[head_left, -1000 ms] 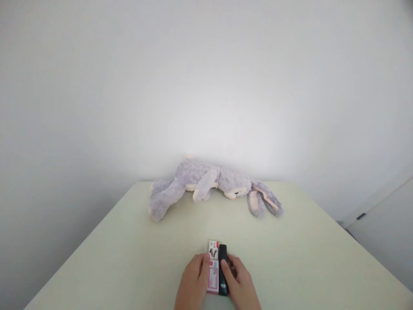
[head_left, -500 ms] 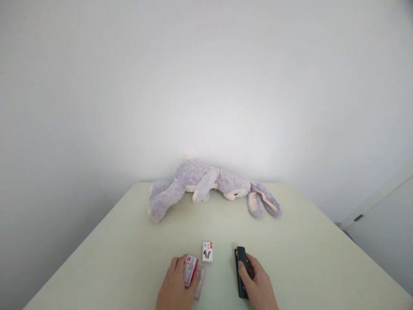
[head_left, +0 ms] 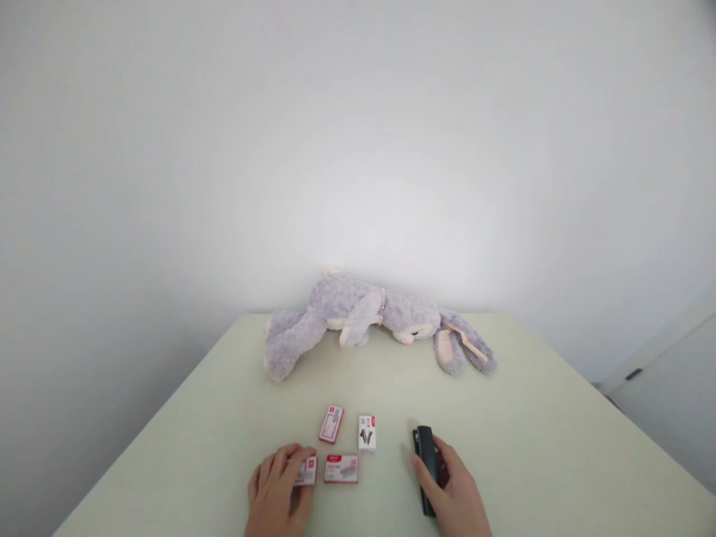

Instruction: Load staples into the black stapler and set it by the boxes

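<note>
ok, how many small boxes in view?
4: the held box in the left hand, the near box just right of it, the back box beyond, and the white box right of that one. The hand may hide more.

Diffuse light brightens the wall (head_left: pixel 385 186) centrally, dimming toward its edges.

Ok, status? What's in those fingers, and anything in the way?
Left fingers hold a red-and-white box. Right fingers grip a black stapler. Three more boxes lie between. Plush rabbit farther back, untouched.
</note>
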Available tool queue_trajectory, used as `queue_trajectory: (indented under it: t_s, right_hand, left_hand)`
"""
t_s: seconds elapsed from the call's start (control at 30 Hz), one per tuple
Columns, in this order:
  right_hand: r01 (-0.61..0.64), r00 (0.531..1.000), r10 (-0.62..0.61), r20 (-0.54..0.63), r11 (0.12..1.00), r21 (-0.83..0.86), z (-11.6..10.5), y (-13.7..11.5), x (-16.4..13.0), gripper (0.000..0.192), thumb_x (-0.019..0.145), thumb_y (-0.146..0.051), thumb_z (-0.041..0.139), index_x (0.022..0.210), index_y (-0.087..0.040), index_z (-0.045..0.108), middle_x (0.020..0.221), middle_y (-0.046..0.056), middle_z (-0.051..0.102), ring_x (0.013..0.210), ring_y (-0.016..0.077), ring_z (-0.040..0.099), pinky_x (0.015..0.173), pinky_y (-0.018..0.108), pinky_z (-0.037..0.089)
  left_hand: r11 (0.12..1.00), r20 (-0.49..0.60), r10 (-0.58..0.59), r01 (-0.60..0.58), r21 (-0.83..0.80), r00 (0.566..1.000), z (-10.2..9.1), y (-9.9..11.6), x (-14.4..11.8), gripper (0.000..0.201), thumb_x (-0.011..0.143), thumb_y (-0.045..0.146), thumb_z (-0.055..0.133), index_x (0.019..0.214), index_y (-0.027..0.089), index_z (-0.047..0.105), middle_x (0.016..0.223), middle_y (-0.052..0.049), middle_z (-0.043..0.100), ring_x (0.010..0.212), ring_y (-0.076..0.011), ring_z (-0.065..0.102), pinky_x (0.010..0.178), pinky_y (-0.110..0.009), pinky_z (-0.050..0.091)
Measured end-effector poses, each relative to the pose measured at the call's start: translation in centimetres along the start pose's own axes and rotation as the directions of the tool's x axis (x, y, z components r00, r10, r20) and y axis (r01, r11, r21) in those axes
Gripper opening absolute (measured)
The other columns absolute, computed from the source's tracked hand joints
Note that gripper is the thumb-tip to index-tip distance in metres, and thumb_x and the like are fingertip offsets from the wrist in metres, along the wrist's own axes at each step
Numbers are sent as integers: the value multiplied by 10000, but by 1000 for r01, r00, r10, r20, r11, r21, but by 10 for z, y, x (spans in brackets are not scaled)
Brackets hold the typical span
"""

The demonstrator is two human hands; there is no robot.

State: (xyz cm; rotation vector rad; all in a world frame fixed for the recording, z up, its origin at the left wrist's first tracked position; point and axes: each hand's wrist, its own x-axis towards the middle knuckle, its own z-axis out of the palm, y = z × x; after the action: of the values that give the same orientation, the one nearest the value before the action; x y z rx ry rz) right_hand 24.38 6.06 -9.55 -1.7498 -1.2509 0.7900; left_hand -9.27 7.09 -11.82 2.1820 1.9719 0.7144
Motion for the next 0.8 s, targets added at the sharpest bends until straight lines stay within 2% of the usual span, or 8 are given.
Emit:
queue_trajectory:
  t_s: [0.1,0.17,0.27,0.4,0.57,0.63,0.7,0.8]
  right_hand:
    - [-2,1000,1,-22,999,-33,1,-8,-4,623,804,-626,613,1245,-187,654,935,71,748,817,239,688,725,299,539]
    - [6,1000,-6,-4,999,-53,0,-11,-6,599,820,-607,593,1248,-192,643,908,61,740,789,228,686,714,294,539]
    - [44,999,-41,34,995,-89,-4,-7,-9,558,825,-562,592,1241,-193,634,895,51,727,777,219,683,702,285,540]
    - [156,983,-138,117,975,-159,-12,2,-13,481,832,-473,587,1208,-179,652,959,62,711,782,204,683,716,275,552]
    - [215,974,-188,123,939,-268,-19,11,-15,472,833,-391,580,1258,-205,665,1022,70,676,868,204,693,824,269,557]
    - [209,977,-182,110,922,-325,-21,10,-12,495,823,-361,588,1296,-236,660,1089,80,671,982,226,688,914,296,540]
    - [207,977,-176,117,912,-354,-22,3,-8,485,822,-319,583,1295,-260,671,1161,88,674,1099,252,664,990,327,506]
    - [245,965,-199,173,919,-308,-14,-18,-3,418,839,-247,544,1224,-268,705,1150,81,688,1096,252,661,980,326,490]
  left_hand:
    - [991,-48,83,-78,104,995,1,-13,-12,492,871,226,536,1310,415,648,1451,-16,589,1316,-296,517,1159,-625,288]
    - [980,-50,148,-140,138,988,4,-9,-13,578,860,200,528,1386,433,581,1509,-2,543,1354,-290,487,1188,-636,234]
    - [959,21,254,-255,124,967,12,15,-11,669,824,231,584,1455,436,501,1483,16,576,1311,-283,520,1201,-606,224]
    - [934,113,350,-355,32,930,26,59,0,640,787,248,640,1397,428,562,1320,35,693,1170,-258,607,1154,-508,323]
    - [966,82,257,-255,-32,963,30,96,15,608,890,236,546,1484,348,483,1322,-18,680,1187,-238,595,1062,-428,400]
    - [975,69,222,-219,-47,973,31,101,14,531,874,240,563,1401,309,576,1293,-37,689,1185,-247,595,1045,-418,409]
    - [980,72,197,-195,-38,978,35,103,5,460,794,239,634,1248,295,680,1232,-48,708,1145,-263,612,1016,-410,422]
    - [982,63,189,-190,11,980,47,103,-16,396,716,300,736,1111,334,743,1156,-45,733,1066,-279,647,977,-421,442]
